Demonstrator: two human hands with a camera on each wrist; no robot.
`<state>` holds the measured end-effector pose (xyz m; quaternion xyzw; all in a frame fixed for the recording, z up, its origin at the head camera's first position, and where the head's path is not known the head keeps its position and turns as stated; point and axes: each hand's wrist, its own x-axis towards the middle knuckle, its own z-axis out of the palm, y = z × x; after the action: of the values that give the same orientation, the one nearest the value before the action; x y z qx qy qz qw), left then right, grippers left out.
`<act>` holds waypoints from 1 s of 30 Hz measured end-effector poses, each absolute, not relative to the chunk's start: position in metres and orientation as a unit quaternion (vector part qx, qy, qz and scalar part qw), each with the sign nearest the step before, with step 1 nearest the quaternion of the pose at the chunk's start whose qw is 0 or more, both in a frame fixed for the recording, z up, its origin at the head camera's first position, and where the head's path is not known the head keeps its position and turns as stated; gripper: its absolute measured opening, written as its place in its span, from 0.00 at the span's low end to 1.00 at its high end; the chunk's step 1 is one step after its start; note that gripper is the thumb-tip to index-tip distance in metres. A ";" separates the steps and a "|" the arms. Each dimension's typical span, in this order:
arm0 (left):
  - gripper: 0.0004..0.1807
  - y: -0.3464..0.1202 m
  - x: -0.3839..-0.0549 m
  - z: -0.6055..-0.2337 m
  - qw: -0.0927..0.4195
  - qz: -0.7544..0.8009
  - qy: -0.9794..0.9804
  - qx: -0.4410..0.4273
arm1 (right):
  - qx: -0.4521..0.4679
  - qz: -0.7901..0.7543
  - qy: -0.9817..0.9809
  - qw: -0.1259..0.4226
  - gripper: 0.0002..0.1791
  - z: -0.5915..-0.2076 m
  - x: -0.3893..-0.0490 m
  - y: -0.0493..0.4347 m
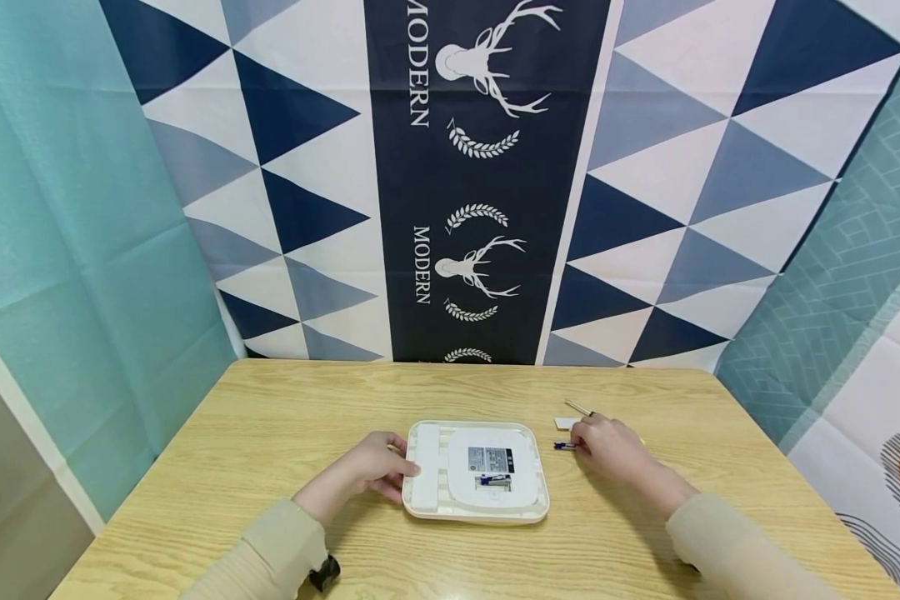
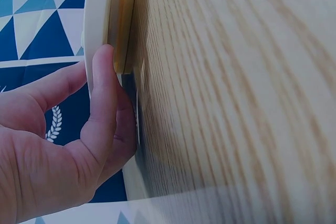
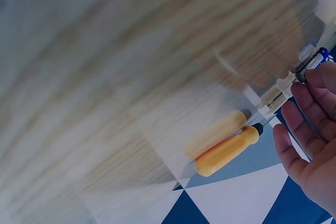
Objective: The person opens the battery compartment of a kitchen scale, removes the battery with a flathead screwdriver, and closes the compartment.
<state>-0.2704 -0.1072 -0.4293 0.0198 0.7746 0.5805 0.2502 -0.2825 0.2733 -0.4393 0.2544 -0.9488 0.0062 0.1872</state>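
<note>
A white device (image 1: 435, 510) with rounded corners lies on the table, its label facing up. In its small open compartment sits a blue-and-black battery (image 1: 495, 481). My left hand (image 1: 378, 467) grips the device's left edge, thumb on top and fingers along the side; the left wrist view shows the same hand (image 2: 79, 135) at the white rim (image 2: 97, 22). To the right of the device, my right hand (image 1: 613, 446) pinches a second battery (image 1: 565, 446) between thumb and fingertips. That battery (image 3: 315, 62) shows blue and dark close to the tabletop in the right wrist view.
Just beyond my right hand lies a screwdriver (image 1: 579, 407), its yellow-orange handle (image 3: 228, 151) plain in the right wrist view. A small white cover (image 1: 566, 422) lies beside it, partly hidden by the hand. Patterned cloth (image 1: 465, 183) hangs behind the wooden table (image 1: 307, 392).
</note>
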 end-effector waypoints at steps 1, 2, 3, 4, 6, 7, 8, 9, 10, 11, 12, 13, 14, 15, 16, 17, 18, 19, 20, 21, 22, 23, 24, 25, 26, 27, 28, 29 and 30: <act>0.25 -0.107 -0.270 -0.429 0.250 0.581 0.775 0.019 | 0.254 0.007 -0.949 0.188 0.08 -0.439 -0.282 0.273; 0.25 -0.107 -0.270 -0.429 0.250 0.580 0.775 0.019 | 0.255 0.008 -0.949 0.188 0.08 -0.439 -0.282 0.273; 0.25 -0.107 -0.270 -0.429 0.250 0.580 0.775 0.018 | 0.255 0.009 -0.948 0.189 0.08 -0.438 -0.281 0.273; 0.25 -0.107 -0.270 -0.429 0.249 0.580 0.775 0.017 | 0.255 0.009 -0.948 0.190 0.08 -0.438 -0.281 0.273; 0.25 -0.107 -0.270 -0.429 0.248 0.580 0.776 0.016 | 0.255 0.008 -0.948 0.192 0.08 -0.437 -0.281 0.273; 0.25 -0.107 -0.270 -0.429 0.248 0.580 0.776 0.016 | 0.255 0.008 -0.948 0.192 0.08 -0.437 -0.280 0.273; 0.25 -0.107 -0.270 -0.429 0.247 0.580 0.776 0.016 | 0.256 0.008 -0.948 0.192 0.08 -0.437 -0.280 0.273; 0.25 -0.107 -0.270 -0.429 0.247 0.580 0.776 0.016 | 0.256 0.008 -0.947 0.193 0.08 -0.436 -0.280 0.274; 0.25 -0.107 -0.270 -0.429 0.247 0.581 0.776 0.016 | 0.257 0.007 -0.947 0.193 0.08 -0.436 -0.280 0.274; 0.25 -0.107 -0.270 -0.429 0.247 0.581 0.776 0.017 | 0.259 0.008 -0.946 0.194 0.08 -0.436 -0.280 0.274; 0.25 -0.107 -0.270 -0.429 0.247 0.581 0.775 0.018 | 0.259 0.008 -0.946 0.195 0.08 -0.436 -0.280 0.275; 0.25 -0.107 -0.270 -0.430 0.247 0.581 0.775 0.019 | 0.260 0.009 -0.945 0.198 0.08 -0.436 -0.280 0.275; 0.25 -0.107 -0.270 -0.430 0.247 0.582 0.775 0.020 | 0.262 0.009 -0.944 0.201 0.08 -0.435 -0.280 0.275; 0.25 -0.107 -0.270 -0.430 0.247 0.582 0.775 0.021 | 0.263 0.009 -0.943 0.204 0.08 -0.435 -0.280 0.276; 0.25 -0.107 -0.270 -0.430 0.247 0.582 0.775 0.021 | 0.264 0.009 -0.942 0.206 0.08 -0.434 -0.280 0.276; 0.25 -0.107 -0.270 -0.431 0.247 0.582 0.775 0.021 | 0.266 0.010 -0.941 0.208 0.09 -0.433 -0.280 0.275; 0.25 -0.107 -0.270 -0.431 0.247 0.582 0.774 0.021 | 0.268 0.010 -0.941 0.209 0.09 -0.432 -0.279 0.275; 0.25 -0.107 -0.270 -0.431 0.247 0.582 0.774 0.021 | 0.269 0.010 -0.940 0.209 0.09 -0.431 -0.279 0.274; 0.25 -0.107 -0.270 -0.431 0.247 0.583 0.774 0.021 | 0.269 0.010 -0.940 0.208 0.09 -0.429 -0.278 0.273; 0.25 -0.108 -0.270 -0.431 0.246 0.583 0.774 0.021 | 0.271 0.010 -0.940 0.209 0.09 -0.427 -0.277 0.272; 0.25 -0.108 -0.270 -0.431 0.246 0.583 0.774 0.022 | 0.273 0.010 -0.938 0.213 0.09 -0.425 -0.276 0.270; 0.25 -0.108 -0.270 -0.431 0.246 0.584 0.773 0.022 | 0.274 0.011 -0.937 0.215 0.09 -0.423 -0.275 0.269; 0.25 -0.108 -0.270 -0.431 0.246 0.584 0.773 0.023 | 0.273 0.010 -0.937 0.217 0.09 -0.420 -0.274 0.267; 0.25 -0.108 -0.270 -0.431 0.246 0.584 0.773 0.023 | 0.272 0.010 -0.937 0.218 0.09 -0.419 -0.274 0.265; 0.25 -0.108 -0.270 -0.431 0.245 0.584 0.773 0.023 | 0.271 0.011 -0.937 0.219 0.09 -0.417 -0.273 0.264; 0.25 -0.108 -0.270 -0.431 0.246 0.584 0.773 0.023 | 0.271 0.011 -0.937 0.221 0.09 -0.415 -0.272 0.262; 0.25 -0.108 -0.270 -0.432 0.245 0.584 0.773 0.022 | 0.270 0.012 -0.937 0.221 0.09 -0.413 -0.272 0.261; 0.25 -0.108 -0.270 -0.432 0.245 0.584 0.773 0.022 | 0.268 0.014 -0.938 0.219 0.09 -0.411 -0.271 0.260; 0.25 -0.107 -0.270 -0.432 0.246 0.584 0.773 0.022 | 0.267 0.014 -0.938 0.219 0.09 -0.410 -0.270 0.259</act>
<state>-0.2700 -0.1074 -0.4318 0.0219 0.7733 0.5842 0.2456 -0.2700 0.2588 -0.4097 0.2669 -0.9385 0.0140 0.2187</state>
